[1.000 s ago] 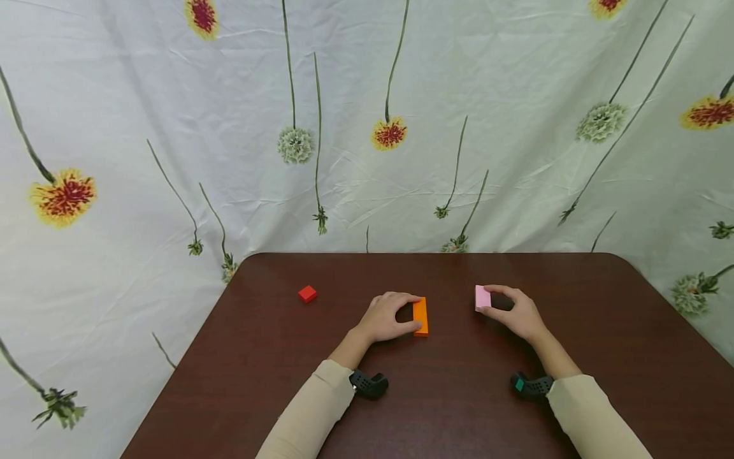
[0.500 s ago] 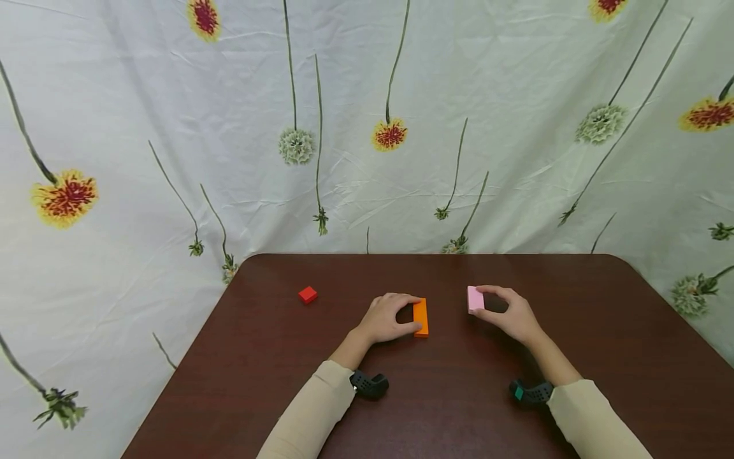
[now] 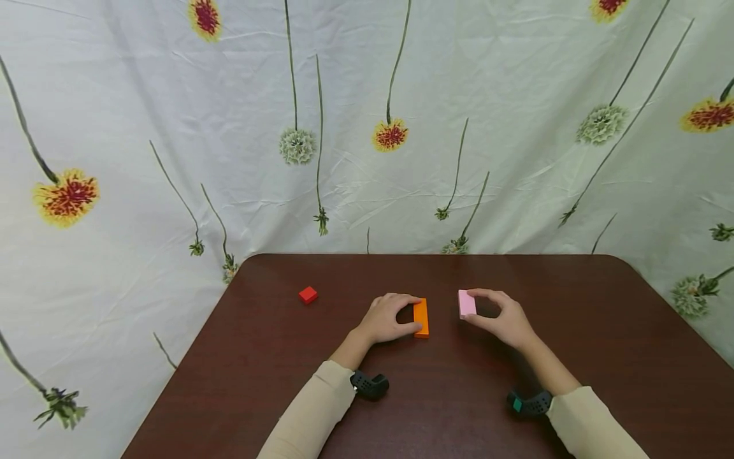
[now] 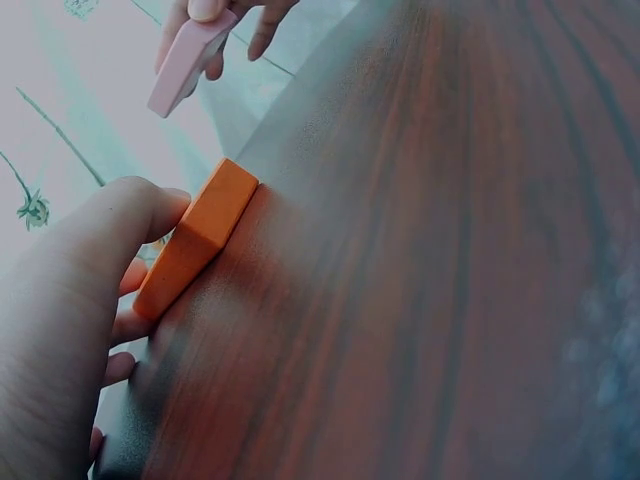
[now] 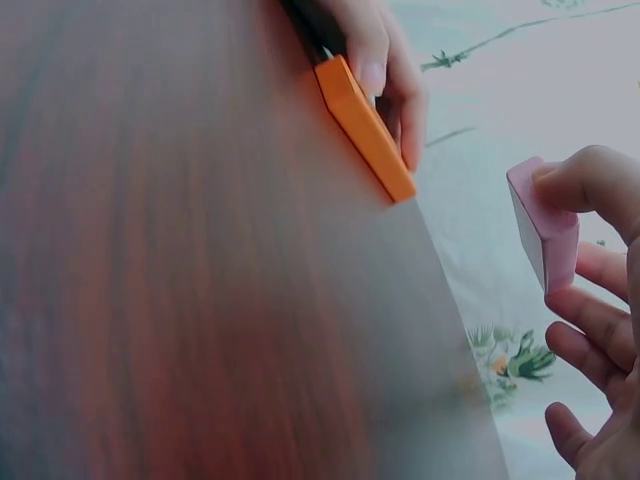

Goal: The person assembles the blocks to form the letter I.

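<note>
In the head view my left hand (image 3: 385, 319) pinches an orange block (image 3: 421, 317) between thumb and fingers. The block rests on the table, as the left wrist view shows, with its long side running away from me. To its right, my right hand (image 3: 506, 319) pinches a pink block (image 3: 467, 303) by its near and far ends. In the right wrist view the pink block (image 5: 546, 228) hangs above the table surface, apart from the orange block (image 5: 365, 130). A gap separates the two blocks.
A small red block (image 3: 308, 294) lies on the dark brown table (image 3: 447, 395), far left of the left hand. Behind the table's far edge hangs a white cloth (image 3: 344, 159) printed with flowers. Each wrist wears a black band.
My right hand has moved left and slightly nearer to me with the pink block, narrowing its distance to the orange one. The left hand and the orange and red blocks have stayed put.
</note>
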### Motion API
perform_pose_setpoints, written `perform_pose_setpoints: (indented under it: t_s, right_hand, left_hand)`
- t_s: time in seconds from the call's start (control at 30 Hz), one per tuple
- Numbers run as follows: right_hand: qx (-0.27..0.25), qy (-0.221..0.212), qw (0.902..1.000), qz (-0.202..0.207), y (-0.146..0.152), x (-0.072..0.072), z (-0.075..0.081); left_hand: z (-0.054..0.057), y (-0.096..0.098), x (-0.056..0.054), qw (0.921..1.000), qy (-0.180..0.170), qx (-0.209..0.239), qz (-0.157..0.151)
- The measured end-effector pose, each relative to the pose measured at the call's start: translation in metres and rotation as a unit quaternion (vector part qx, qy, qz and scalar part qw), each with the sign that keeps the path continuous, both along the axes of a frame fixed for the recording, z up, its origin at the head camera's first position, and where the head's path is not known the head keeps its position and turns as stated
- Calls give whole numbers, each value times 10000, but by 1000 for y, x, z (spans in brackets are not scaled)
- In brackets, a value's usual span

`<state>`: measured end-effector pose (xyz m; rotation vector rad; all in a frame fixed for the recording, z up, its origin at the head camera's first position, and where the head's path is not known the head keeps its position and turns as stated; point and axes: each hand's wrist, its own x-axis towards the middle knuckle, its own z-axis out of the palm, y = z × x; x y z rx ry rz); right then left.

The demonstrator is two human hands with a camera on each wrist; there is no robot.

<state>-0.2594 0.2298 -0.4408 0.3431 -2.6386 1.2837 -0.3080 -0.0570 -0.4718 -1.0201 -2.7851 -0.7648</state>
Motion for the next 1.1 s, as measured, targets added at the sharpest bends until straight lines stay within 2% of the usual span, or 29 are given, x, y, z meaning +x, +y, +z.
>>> perform_pose_setpoints:
  t_s: [0.3, 0.63, 0.97, 1.1]
  right_hand:
    - [-131, 182, 9996, 154, -12, 8, 2]
    - [-142, -31, 9998, 136, -26, 18, 4]
    - [-222, 341, 9987, 314, -37, 24, 2]
    - [-237, 350, 9985, 359, -43, 27, 2]
  left_hand:
    - [0, 0, 0, 10000, -2, 20, 15]
    - [0, 1, 0, 10000, -12, 34, 32]
    - [1, 1, 1, 10000, -48, 14, 74]
    - [1, 1, 0, 10000, -16, 18, 84]
